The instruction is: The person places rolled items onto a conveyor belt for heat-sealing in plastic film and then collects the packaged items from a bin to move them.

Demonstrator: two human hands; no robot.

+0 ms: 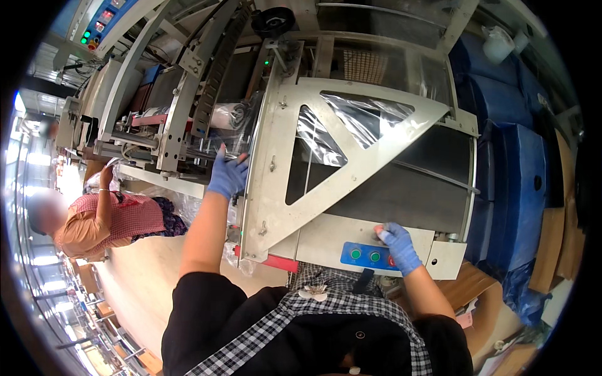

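Note:
My left hand (228,175), in a blue fingerless-tip glove, is open at the left side of a packing machine, fingers spread upward. Just beyond the fingertips lies a rolled bundle (231,116) wrapped in clear film; whether a finger touches the film I cannot tell. My right hand (400,247), gloved the same way, is closed with its fingers curled, and I see nothing in it. It hovers at the machine's front edge, beside a blue button panel (370,255). Between my hands stretches a pale triangular metal plate (370,169) with shiny film showing through its cutouts.
A dark conveyor belt (414,188) runs under the plate to the right. Blue-wrapped stacks (517,182) stand along the right side. More machine frame and rollers (169,138) rise at left. Another person (119,219) in a checked garment stands further left, one hand raised.

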